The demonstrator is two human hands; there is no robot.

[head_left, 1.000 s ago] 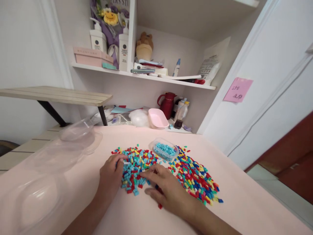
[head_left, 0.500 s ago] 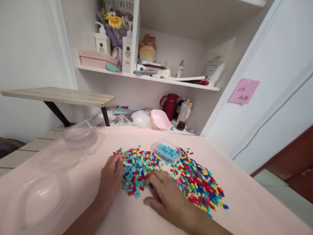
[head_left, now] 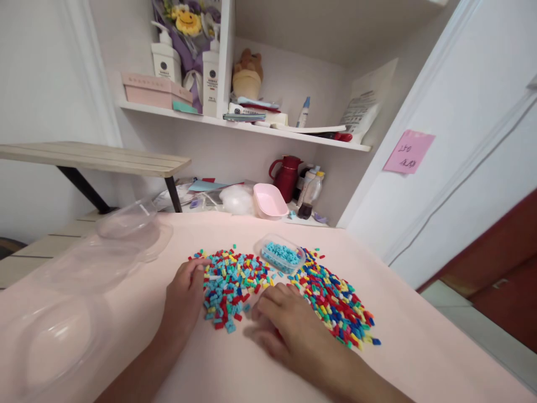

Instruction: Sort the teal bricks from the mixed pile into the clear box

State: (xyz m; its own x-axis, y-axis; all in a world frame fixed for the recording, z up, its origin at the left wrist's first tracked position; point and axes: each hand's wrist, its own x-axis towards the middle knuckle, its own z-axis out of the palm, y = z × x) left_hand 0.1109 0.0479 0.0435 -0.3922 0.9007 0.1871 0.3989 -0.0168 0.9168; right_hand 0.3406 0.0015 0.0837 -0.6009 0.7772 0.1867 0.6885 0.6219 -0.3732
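Note:
My left hand (head_left: 184, 294) rests at the left edge of a loose pile of small coloured toy bricks (head_left: 235, 274), index finger stretched out along it and thumb apart. My right hand (head_left: 289, 322) is low over the table between this pile and a second brick pile (head_left: 335, 296) on the right. Its fingers are loosely curled downward, with the thumb apart from them; a bit of red shows under the palm. The fingertips are partly hidden. Beyond both hands stands a clear plastic box (head_left: 279, 268) of light blue bricks.
Clear plastic containers or lids (head_left: 62, 336) lie on the left of the pink tabletop (head_left: 218, 369). A pink tray (head_left: 271, 201), a red jug (head_left: 287, 176) and bottles (head_left: 310, 193) stand at the back under a shelf (head_left: 251, 129). A small wooden stand (head_left: 96, 157) rises at left.
My right hand has shifted slightly right, away from the left pile, its thumb nearer the fingers. My left hand stays at the pile's edge. The whole view has shifted a little.

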